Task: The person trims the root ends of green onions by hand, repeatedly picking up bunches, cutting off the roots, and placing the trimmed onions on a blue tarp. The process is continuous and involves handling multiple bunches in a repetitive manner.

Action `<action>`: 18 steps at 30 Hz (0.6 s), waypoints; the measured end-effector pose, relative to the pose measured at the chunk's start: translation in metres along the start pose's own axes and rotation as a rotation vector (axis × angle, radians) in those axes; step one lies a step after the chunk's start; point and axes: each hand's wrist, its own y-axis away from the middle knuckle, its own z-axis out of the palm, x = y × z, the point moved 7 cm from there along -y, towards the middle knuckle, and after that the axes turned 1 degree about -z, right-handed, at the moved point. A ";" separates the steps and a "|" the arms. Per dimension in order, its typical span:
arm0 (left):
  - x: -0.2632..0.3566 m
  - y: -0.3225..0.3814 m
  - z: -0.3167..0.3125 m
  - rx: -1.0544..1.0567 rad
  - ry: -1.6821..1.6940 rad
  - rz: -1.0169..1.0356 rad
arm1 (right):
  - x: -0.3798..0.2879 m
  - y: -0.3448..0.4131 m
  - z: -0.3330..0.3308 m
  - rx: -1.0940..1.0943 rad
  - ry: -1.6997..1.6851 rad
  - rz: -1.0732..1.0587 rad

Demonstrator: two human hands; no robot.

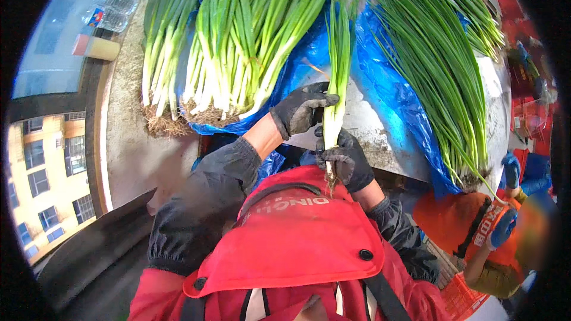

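In black work gloves, my two hands hold one small bundle of green onions (pixel 337 67) upright in front of my red apron. My left hand (pixel 303 109) grips the pale stems from the left, fingers over the front. Lower down, my right hand (pixel 345 158) closes around the white ends just above the dirty roots. Thick-stemmed green onions (pixel 243 44) with matted roots lie to the left on blue plastic. A smaller pile (pixel 167 62) rests beside them at the far left. On the right, thinner, darker green onions (pixel 441 80) lie over a blue plastic sheet (pixel 392 80).
A window ledge (pixel 127 142) runs along the left, with a yellowish roll (pixel 96 47) and clear plastic containers (pixel 118 4) near it. At the right, another person in blue gloves (pixel 503 227) and an orange apron stands by a red crate (pixel 461 296).
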 end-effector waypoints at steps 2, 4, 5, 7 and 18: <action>0.003 -0.006 0.010 0.046 -0.152 0.025 | -0.002 0.012 -0.002 -0.013 0.075 -0.029; 0.018 -0.004 0.024 0.043 -0.525 0.204 | -0.003 0.021 -0.011 0.123 0.083 -0.047; 0.017 -0.008 0.027 0.058 -0.550 0.165 | -0.003 0.025 -0.016 0.191 0.087 -0.055; 0.007 -0.014 0.020 0.065 -0.436 0.087 | -0.004 0.026 -0.031 0.269 0.287 -0.012; -0.058 -0.023 -0.018 0.066 0.255 -0.216 | 0.007 0.049 -0.045 0.160 0.679 -0.223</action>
